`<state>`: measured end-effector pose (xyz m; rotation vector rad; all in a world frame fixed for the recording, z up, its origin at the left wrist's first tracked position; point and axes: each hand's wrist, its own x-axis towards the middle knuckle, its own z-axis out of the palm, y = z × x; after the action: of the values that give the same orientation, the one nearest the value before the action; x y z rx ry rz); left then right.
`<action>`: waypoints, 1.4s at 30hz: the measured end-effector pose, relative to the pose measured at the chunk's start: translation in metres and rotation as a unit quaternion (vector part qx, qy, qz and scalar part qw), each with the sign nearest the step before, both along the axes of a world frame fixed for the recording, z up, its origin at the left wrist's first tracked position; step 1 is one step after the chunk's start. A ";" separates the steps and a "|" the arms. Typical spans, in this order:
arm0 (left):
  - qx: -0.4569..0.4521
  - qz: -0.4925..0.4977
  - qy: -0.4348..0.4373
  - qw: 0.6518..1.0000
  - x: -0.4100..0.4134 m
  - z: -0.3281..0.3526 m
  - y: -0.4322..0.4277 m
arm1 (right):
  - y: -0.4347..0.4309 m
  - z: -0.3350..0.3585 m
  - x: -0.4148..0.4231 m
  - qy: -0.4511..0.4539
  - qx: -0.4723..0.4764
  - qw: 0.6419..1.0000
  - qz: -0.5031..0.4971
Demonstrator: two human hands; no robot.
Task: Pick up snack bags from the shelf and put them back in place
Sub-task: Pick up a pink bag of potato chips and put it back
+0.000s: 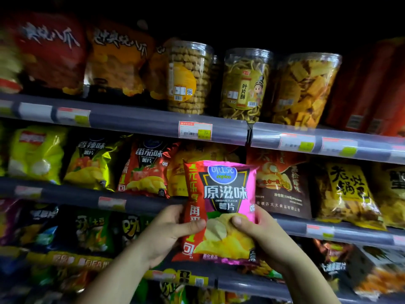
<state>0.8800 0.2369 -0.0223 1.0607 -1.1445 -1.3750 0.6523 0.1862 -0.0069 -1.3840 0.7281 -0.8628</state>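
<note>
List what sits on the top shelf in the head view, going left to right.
Red bag → orange bag → cookie tub → tub of leaf-shaped crisps → tub of orange chips → red packs.

Pink chip bag with red side stripe, blue oval logo, yellow chips printed below. At nine o'clock, red tomato bag; further, yellow-green bag. Grey shelf rail at twelve.

dim shop aisle, grey shelf rails with price tags.
</note>
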 end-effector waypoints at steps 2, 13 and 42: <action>-0.002 0.015 -0.008 1.000 -0.001 0.007 0.009 | 0.001 -0.001 0.000 -0.014 0.012 1.000 -0.018; -0.101 0.321 -0.016 0.942 -0.002 0.045 0.021 | 0.015 -0.013 0.014 0.041 -0.015 0.999 0.016; -0.076 0.174 -0.123 0.974 0.009 0.031 -0.058 | -0.056 0.021 0.028 0.057 -0.093 0.982 -0.157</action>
<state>0.8888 0.1791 0.0085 1.2748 -1.1546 -0.8864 0.6806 0.1298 0.0143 -1.5174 0.9931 -1.1275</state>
